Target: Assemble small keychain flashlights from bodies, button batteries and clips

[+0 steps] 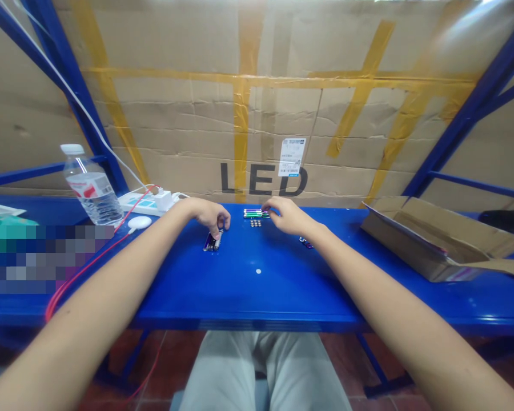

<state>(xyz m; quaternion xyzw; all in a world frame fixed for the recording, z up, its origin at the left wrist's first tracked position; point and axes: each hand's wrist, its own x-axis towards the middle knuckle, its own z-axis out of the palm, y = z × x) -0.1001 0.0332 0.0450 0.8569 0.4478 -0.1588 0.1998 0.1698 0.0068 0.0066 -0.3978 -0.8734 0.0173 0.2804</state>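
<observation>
Rods (252, 214): left of my right hand (283, 216), the nearer; axis crosswise | left hand (212, 217): at dark rods (211, 243) | pinching: can't tell, either hand

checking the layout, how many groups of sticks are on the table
2: the left group at the left hand, the right group at the right hand. The hands may hide others.
</observation>
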